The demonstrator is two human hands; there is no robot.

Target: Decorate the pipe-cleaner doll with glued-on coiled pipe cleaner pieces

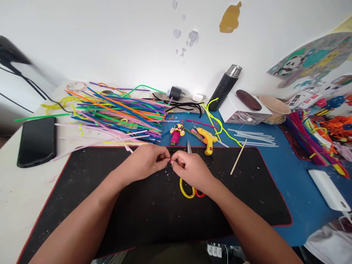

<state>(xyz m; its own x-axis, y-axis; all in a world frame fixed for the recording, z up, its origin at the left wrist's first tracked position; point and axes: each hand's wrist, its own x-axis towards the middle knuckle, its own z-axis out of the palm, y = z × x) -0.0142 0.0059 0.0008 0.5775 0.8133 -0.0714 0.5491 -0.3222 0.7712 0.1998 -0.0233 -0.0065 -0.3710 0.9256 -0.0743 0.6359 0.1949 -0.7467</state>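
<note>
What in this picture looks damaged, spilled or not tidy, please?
The white wall has ragged grey patches, perhaps peeled paint, and one larger tan patch. Small pale scraps lie scattered over the black mat, like leftover cuttings. I see no spilled liquid.

Phone [37, 142] left of mat [132, 216], glue gun [208, 140] behind scissors [187, 187]

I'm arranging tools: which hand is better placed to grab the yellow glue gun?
Probably the right hand: the yellow glue gun lies just beyond it, while the left hand is farther away, on its other side.
</note>
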